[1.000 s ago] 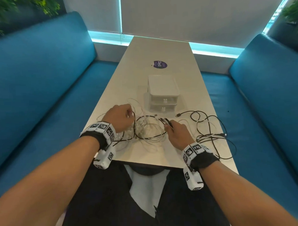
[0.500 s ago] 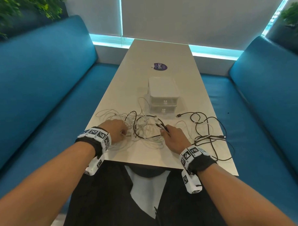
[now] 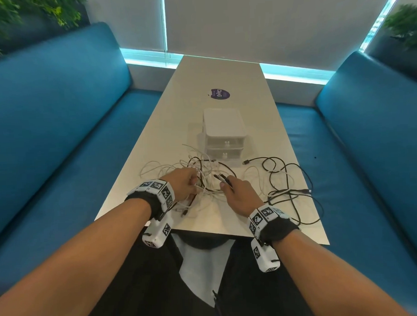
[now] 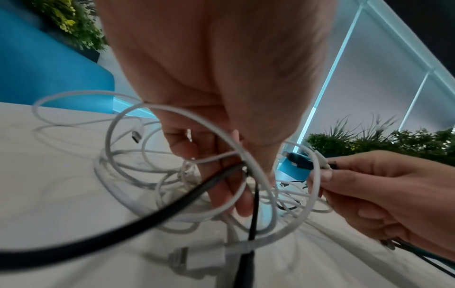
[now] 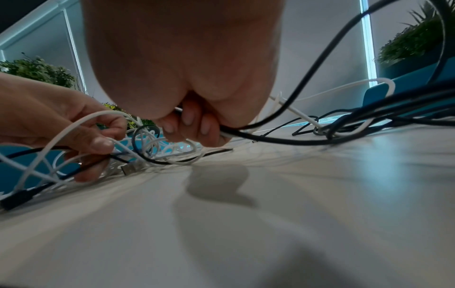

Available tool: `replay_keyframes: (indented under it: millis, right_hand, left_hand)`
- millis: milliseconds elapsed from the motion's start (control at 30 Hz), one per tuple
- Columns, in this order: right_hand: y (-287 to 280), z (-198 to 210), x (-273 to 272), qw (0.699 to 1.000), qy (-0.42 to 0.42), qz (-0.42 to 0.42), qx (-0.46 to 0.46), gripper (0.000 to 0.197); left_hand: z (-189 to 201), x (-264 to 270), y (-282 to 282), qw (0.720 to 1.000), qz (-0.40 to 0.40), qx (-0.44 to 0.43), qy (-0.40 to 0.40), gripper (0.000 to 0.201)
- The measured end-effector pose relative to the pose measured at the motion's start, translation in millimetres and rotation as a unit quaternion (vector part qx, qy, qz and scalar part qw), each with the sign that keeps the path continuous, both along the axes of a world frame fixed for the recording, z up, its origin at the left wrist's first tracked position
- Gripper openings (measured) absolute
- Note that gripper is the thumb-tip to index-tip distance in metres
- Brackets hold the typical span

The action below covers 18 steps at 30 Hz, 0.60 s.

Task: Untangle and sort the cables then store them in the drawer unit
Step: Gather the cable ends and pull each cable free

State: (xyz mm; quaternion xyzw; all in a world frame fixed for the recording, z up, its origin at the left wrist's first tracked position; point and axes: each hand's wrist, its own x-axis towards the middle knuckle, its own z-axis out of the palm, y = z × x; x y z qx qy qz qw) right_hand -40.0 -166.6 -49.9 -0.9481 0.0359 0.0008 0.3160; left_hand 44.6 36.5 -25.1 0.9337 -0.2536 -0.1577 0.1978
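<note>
A tangle of white cables (image 3: 170, 167) and black cables (image 3: 287, 178) lies on the near end of the table, in front of the white two-drawer unit (image 3: 223, 133), whose drawers are closed. My left hand (image 3: 194, 184) is in the middle of the tangle, and in the left wrist view its fingers (image 4: 221, 187) curl round white strands and a black cable (image 4: 147, 220). My right hand (image 3: 225, 185) pinches a few cable ends, among them a black plug (image 4: 299, 161). From the right wrist its fingers (image 5: 189, 120) grip black and white strands just above the table.
The long pale table (image 3: 223, 72) carries a purple sticker (image 3: 220, 94) beyond the drawer unit. Blue benches (image 3: 59, 120) run along both sides. Black cable loops reach the table's right edge (image 3: 310, 201). My lap is just below the near edge.
My left hand has drawn back toward the near edge and closer to the right hand, dragging white strands with it. The right hand keeps its pinch on the cable ends.
</note>
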Motion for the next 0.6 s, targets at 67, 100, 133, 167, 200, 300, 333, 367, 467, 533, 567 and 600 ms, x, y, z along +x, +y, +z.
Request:
replay_keyframes:
  millis: [67, 100, 133, 167, 200, 300, 333, 367, 467, 533, 567, 600]
  right_hand:
    - [0.9, 0.2, 0.2, 1.0, 0.0, 0.001, -0.003, 0.029]
    - [1.7, 0.4, 0.4, 1.0, 0.002, 0.005, -0.008, 0.029]
    - [2.5, 0.4, 0.4, 1.0, 0.005, 0.009, -0.013, 0.03]
    - [4.0, 1.1, 0.3, 1.0, 0.009, 0.015, -0.018, 0.031]
    - [5.1, 1.6, 0.0, 1.0, 0.013, 0.02, -0.02, 0.031]
    - [7.9, 4.2, -1.8, 0.999, 0.023, 0.028, -0.021, 0.033]
    - [8.7, 4.8, -2.1, 0.999, 0.028, 0.029, -0.023, 0.034]
    - [9.0, 5.0, -2.4, 0.999, 0.035, 0.029, -0.025, 0.034]
    - [10.8, 2.8, -2.2, 0.997, 0.068, 0.023, -0.022, 0.04]
    - [11.9, 1.5, -2.8, 0.996, 0.084, 0.018, -0.018, 0.047]
    - [12.2, 1.3, -2.8, 0.996, 0.088, 0.014, -0.012, 0.047]
    - [11.9, 1.2, -2.3, 0.996, 0.089, 0.009, -0.005, 0.044]
  left_hand:
    - [-1.6, -2.8, -4.3, 1.0, 0.003, 0.002, 0.004, 0.016]
    - [-2.0, -4.7, -6.1, 1.0, 0.009, 0.004, 0.008, 0.013]
    - [-2.1, -6.2, -8.2, 1.0, 0.016, 0.006, 0.01, 0.013]
    - [-2.2, -7.4, -9.6, 1.0, 0.025, 0.001, 0.012, 0.013]
    - [-2.2, -8.3, -11.5, 0.999, 0.037, -0.009, 0.016, 0.015]
    - [-1.8, -8.5, -17.8, 0.997, 0.072, -0.03, 0.023, 0.022]
    - [-1.4, -8.5, -19.4, 0.996, 0.081, -0.027, 0.024, 0.026]
    - [-1.7, -8.7, -21.3, 0.996, 0.086, -0.025, 0.027, 0.032]
    - [-2.9, -9.8, -25.9, 0.995, 0.091, -0.037, 0.035, 0.043]
    - [-3.8, -11.9, -30.4, 0.992, 0.102, -0.056, 0.038, 0.042]
    - [-4.2, -13.0, -33.0, 0.992, 0.106, -0.061, 0.037, 0.039]
    - [-4.1, -14.6, -35.3, 0.991, 0.11, -0.068, 0.039, 0.035]
